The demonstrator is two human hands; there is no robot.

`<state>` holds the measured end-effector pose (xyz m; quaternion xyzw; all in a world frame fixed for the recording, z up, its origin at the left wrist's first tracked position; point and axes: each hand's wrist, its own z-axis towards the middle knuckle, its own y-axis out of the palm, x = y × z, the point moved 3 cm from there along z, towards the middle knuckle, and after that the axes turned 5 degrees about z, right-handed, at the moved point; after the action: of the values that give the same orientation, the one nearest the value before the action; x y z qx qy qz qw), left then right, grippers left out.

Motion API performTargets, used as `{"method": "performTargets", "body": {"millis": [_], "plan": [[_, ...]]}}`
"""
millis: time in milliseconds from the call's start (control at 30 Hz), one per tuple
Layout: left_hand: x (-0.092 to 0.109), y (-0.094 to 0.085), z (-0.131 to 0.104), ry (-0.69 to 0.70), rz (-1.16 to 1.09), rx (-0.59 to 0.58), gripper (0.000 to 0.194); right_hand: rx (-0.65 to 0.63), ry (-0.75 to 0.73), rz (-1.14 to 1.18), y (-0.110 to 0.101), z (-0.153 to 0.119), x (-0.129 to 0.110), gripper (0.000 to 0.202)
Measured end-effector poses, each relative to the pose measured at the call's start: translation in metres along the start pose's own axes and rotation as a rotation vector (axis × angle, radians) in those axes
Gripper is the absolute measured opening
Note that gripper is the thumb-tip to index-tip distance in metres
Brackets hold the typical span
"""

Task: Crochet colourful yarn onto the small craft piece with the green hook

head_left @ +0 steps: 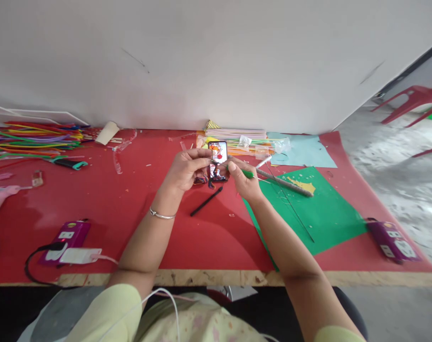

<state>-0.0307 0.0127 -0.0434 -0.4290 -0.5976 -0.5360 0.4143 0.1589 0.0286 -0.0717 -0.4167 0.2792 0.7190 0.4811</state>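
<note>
My left hand [189, 171] is closed in a pinch, thumb against fingers, on a small dark strand [212, 178] that looks like yarn. Close beside it, my right hand [245, 179] is closed around a thin metal tool with a green grip [248, 174], which looks like a crochet hook. The tool's tip meets the strand between the hands, too small to make out. Just behind them a phone [219, 151] shows a picture in orange and red. A black pen-like stick [206, 201] lies on the red table in front of the hands.
Right of the hands, a green sheet [330, 216] carries a grey-brown rod [294, 184] and a thin wire [296, 213]. Colourful pipe cleaners [34, 140] are piled at left, near a pink glue gun [2, 198]. Purple power strips [71, 235] sit at both sides. A white wall [187, 61] stands behind.
</note>
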Motion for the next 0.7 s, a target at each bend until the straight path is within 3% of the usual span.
{"method": "performTargets", "body": {"millis": [267, 433, 567, 700], "plan": [[-0.008, 0.011, -0.001, 0.018, 0.005, 0.111, 0.029, 0.140, 0.034, 0.015, 0.006, -0.004, 0.009, 0.051], [-0.014, 0.014, 0.000, 0.226, 0.102, 0.235, 0.028, 0.193, 0.021, -0.067, 0.008, -0.003, 0.004, 0.052], [-0.017, 0.016, -0.006, 0.440, 0.308, 0.325, 0.028, 0.234, 0.037, -0.031, 0.011, -0.003, 0.002, 0.054], [-0.021, 0.020, -0.016, 0.531, 0.508, 0.374, 0.031, 0.294, 0.133, 0.062, 0.017, -0.005, 0.006, 0.057]]}}
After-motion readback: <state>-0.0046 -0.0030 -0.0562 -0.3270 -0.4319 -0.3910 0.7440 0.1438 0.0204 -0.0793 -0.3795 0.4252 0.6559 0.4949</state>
